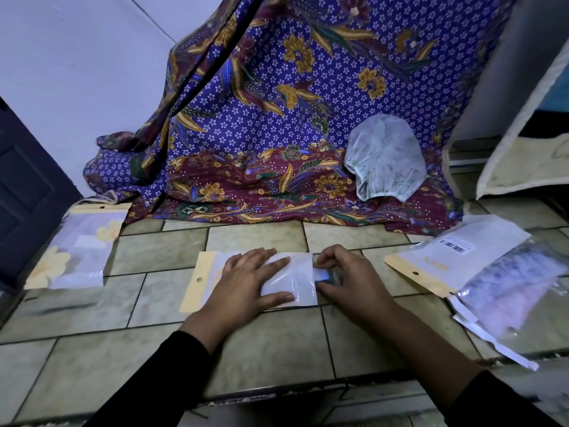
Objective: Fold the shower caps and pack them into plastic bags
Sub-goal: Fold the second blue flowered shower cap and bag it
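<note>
While the left hand (246, 278) lies flat with spread fingers on the plastic bag (277, 280), it presses the bag onto the floor (261, 349). The bag's long side runs from left to right. Its mouth points at the right hand (348, 278), which is the nearer hand to it. That hand pinches a bluish folded shower cap (321, 276) right at the mouth. I think the cap must slide left, toward the pressing hand. Another loose shower cap (385, 158) waits far beyond the right hand.

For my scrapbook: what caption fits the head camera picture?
Left hand presses a plastic bag flat; right hand pinches its end.
</note>
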